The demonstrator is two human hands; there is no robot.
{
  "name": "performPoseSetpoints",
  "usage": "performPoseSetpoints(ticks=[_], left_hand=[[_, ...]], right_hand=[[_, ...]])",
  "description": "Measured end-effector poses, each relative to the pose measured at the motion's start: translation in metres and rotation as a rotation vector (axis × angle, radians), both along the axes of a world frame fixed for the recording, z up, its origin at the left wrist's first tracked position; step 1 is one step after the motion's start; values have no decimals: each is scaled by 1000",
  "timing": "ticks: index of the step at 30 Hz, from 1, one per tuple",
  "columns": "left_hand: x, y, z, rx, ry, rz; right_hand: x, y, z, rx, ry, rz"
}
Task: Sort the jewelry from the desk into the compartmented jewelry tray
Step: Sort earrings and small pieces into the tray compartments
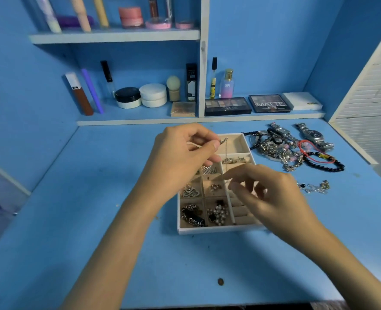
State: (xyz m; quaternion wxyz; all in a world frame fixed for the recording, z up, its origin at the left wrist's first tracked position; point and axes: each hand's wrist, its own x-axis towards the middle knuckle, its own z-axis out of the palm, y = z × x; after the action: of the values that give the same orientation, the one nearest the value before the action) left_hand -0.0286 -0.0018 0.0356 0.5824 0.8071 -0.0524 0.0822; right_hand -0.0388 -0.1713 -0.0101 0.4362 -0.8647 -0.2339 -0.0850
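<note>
Head view: left hand (185, 151) is pinching one end of a thin chain (226, 151) above the tray (216, 230), chain hanging straight down toward the tray's far compartments. Right hand (272, 195), nearer the low end, is hovering there blurred, fingers loosely curled; cannot tell contact.
</note>
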Motion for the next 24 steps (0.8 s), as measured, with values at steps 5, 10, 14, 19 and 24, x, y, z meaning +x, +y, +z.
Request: performPoseSetpoints(ticks=[5, 10, 14, 19, 24], left_hand=[[-1, -2, -7, -7, 44, 20], [-1, -5, -13, -23, 73, 27], [-1, -6, -22, -37, 120, 38], [1, -6, -35, 43, 167, 57], [2, -5, -47, 379, 113, 106]], right_hand=[[6, -15, 8, 120, 59, -33], [10, -22, 11, 180, 84, -59], [10, -25, 11, 178, 93, -70], [9, -28, 9, 179, 98, -69], [10, -32, 8, 200, 100, -81]])
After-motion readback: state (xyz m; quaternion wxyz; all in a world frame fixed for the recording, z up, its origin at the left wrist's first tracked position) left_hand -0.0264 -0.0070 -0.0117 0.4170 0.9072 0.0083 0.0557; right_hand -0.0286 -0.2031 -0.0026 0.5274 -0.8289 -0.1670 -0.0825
